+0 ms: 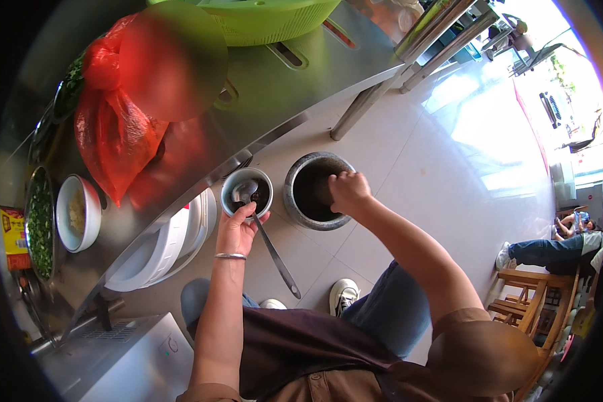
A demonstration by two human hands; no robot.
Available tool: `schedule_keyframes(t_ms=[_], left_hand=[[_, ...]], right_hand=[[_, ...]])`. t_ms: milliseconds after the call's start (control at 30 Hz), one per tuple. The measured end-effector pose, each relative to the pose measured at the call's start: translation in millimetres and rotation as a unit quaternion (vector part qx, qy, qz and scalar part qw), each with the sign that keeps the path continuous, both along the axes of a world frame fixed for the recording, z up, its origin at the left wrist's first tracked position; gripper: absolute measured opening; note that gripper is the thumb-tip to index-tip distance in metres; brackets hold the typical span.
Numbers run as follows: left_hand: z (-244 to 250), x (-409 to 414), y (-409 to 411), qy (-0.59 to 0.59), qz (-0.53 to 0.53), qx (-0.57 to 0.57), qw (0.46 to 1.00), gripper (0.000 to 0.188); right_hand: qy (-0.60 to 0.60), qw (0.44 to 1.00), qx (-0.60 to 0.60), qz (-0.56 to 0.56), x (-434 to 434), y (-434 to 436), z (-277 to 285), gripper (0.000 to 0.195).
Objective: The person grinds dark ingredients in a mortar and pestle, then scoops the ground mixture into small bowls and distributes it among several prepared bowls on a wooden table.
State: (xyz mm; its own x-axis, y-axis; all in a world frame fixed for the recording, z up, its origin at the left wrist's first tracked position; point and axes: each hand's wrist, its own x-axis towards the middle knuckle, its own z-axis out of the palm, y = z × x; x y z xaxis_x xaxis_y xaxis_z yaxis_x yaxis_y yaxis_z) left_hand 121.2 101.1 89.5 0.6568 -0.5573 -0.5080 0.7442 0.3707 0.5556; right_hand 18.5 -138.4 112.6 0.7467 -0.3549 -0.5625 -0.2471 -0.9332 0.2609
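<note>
My left hand (238, 231) grips a small white bowl (225, 193) from the near side, with the thumb over its rim. Dark contents (263, 193) lie in the bowl. A metal spoon (276, 256) rests in it, its long handle slanting out past my thumb towards me. To the right, a round stone mortar (292, 208) stands on the floor with a dark interior. My right hand (350, 191) is curled over the mortar's right side, fingers inside the opening. Whatever it may hold is hidden by the hand and the shadow.
A steel table (261, 95) at left bears a red plastic bag (120, 135), a green basket (276, 22), a white bowl (63, 221) and a tray of chopped greens (40, 236). White lids (168, 241) lean below. A wooden chair (532, 286) and a seated person's leg (547, 251) are right.
</note>
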Motion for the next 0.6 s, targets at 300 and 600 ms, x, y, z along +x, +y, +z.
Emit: schedule_keyframes(t_ms=[300,600], left_hand=[[-3,2,6,0.013,0.009,0.03,0.999,0.041],[1,1,-21,0.059,0.025,-0.004,0.998,0.033]], right_hand=[[-0.315,0.943,0.107,-0.011,-35,-4,-50,0.052],[-0.268,0.304,0.609,-0.682,-88,57,-72,0.051]])
